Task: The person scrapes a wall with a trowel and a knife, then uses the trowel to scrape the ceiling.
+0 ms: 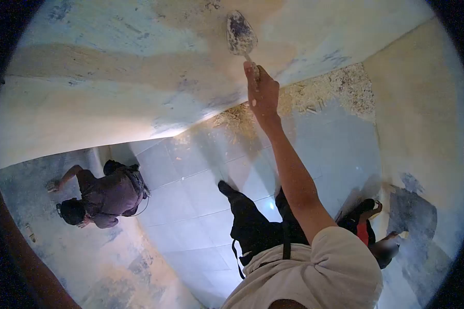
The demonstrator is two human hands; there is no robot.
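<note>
My right hand is closed round the handle of a small trowel. The trowel's blade, crusted with pale and dark residue, points up and lies over the patchy wall. Whether the blade touches the wall cannot be told. Brown damp-looking bands and scraped bluish patches mark the wall around it. My left hand is not in view; a dark, blurred shape like a forearm crosses the lower left edge.
Flaky debris lies along the wall's foot on the tiled floor. A person in a dark shirt leans over at the left, hands on a surface. Another person reaches towards the right wall, which has a dark grey patch.
</note>
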